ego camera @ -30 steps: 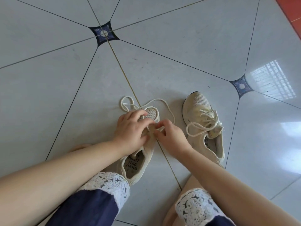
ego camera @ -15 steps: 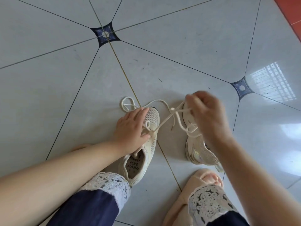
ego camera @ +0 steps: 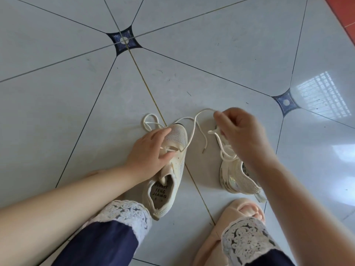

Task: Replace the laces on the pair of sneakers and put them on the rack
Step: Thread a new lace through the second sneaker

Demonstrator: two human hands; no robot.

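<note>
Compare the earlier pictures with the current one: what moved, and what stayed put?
The right hand left the left sneaker, drawing the lace it pinches up and rightward; it now holds it raised over the right sneaker. The left hand stayed pressing on the left sneaker, which kept its place on the floor.

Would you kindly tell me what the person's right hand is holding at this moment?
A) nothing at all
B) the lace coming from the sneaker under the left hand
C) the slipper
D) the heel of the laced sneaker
B: the right hand pinches the lace in its fingers, and that lace runs down to the sneaker on which the left hand rests.
</note>
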